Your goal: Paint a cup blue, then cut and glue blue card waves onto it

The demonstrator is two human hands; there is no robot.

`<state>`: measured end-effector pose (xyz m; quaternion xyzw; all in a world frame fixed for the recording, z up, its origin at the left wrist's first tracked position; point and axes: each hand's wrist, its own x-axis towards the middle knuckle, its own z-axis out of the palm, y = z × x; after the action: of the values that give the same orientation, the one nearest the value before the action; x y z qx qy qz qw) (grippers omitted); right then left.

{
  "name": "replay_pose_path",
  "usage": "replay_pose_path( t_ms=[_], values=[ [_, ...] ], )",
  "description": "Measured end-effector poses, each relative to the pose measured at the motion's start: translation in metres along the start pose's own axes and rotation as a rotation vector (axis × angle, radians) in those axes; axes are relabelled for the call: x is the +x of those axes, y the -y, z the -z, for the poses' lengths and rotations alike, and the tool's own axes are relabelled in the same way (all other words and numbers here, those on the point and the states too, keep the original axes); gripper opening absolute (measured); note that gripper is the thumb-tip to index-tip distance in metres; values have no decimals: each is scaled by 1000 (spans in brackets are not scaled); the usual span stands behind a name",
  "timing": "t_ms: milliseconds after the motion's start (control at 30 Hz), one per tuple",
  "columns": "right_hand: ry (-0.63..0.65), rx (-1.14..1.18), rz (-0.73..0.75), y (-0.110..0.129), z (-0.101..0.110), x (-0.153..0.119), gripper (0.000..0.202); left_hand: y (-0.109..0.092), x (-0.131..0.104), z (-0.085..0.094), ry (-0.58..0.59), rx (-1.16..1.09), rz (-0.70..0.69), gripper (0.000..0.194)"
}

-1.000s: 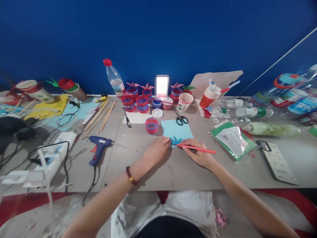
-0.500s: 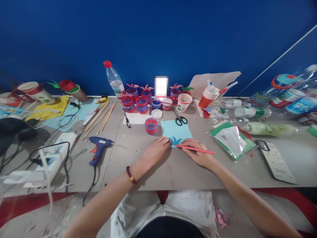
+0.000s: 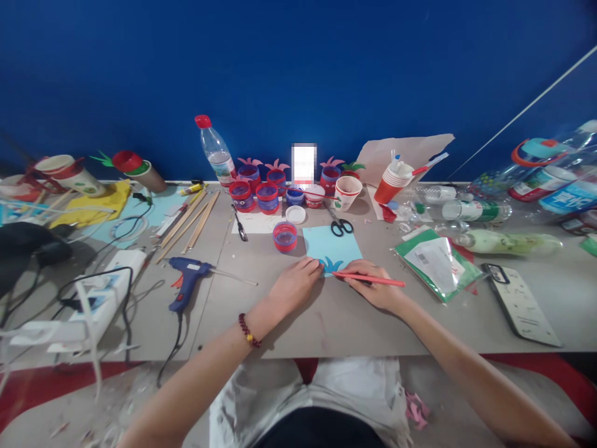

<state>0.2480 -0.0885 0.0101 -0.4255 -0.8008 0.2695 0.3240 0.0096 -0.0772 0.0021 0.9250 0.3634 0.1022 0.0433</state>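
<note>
Since the frame before, little had moved beyond the red pen [image 3: 385, 281], whose rear end had tilted slightly. On the grey table [image 3: 298, 333], the light-blue sheet [image 3: 329, 239] lay flat, its near edge between the hands; thin and light, it would likely crease easily and was best pressed near its edges. The left hand [image 3: 296, 281] was open, fingers together, touching the left end of the leafy blue shape [image 3: 331, 266]. The right hand [image 3: 375, 287] was curled closed around the pen, probably stiff, light and best pinched near its tip.
</note>
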Motion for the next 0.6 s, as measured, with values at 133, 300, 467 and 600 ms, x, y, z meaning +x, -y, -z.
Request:
replay_pose_path(
  t_ms=[133, 300, 467, 600],
  values=[
    [28, -4, -12, -4, 1, 1, 19, 1, -1, -2, -21, -5, -11, 34],
    [37, -2, -19, -11, 2, 1, 20, 2, -1, -3, -19, -24, -11, 35],
    [67, 44, -73, -15, 3, 2, 22, 4, 0, -5, -34, -54, -7, 37],
    [42, 172, -182, -19, 3, 1, 22, 5, -1, -5, -46, -74, -11, 37]
  ],
)
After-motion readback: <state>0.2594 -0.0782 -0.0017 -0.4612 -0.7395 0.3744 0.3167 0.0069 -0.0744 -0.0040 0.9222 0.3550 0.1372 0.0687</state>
